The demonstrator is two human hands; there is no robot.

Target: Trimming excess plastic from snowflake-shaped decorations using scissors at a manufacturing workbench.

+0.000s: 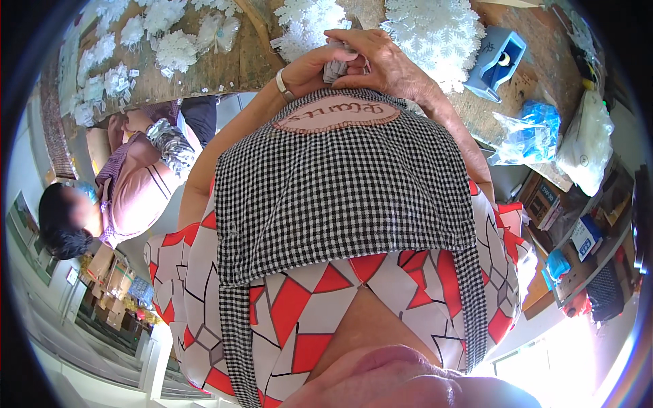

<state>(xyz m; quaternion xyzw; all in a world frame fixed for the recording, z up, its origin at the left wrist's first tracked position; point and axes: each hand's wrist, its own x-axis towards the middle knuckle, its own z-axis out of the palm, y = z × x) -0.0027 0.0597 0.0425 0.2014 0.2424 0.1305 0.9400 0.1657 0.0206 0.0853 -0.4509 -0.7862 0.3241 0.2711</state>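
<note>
Close to the table's near edge, my left hand (313, 69) and my right hand (388, 66) meet in front of the apron. Between them is a bundle of small pale tags (336, 71), with the fingers of both hands curled round it. My right index finger reaches over the top towards the left thumb. Part of the bundle is hidden by the fingers. Just beyond the hands lies a pile of white snowflake ornaments (309, 27). A larger heap of white lacy snowflakes (435, 41) spreads to the right of my right hand.
More snowflakes with small tags (175, 51) lie on the wooden table (235, 66) at left. A blue tape dispenser (496, 62), a blue plastic-wrapped pack (534, 129) and a white plastic bag (586, 143) are at right. Another person (139, 177) sits at the left.
</note>
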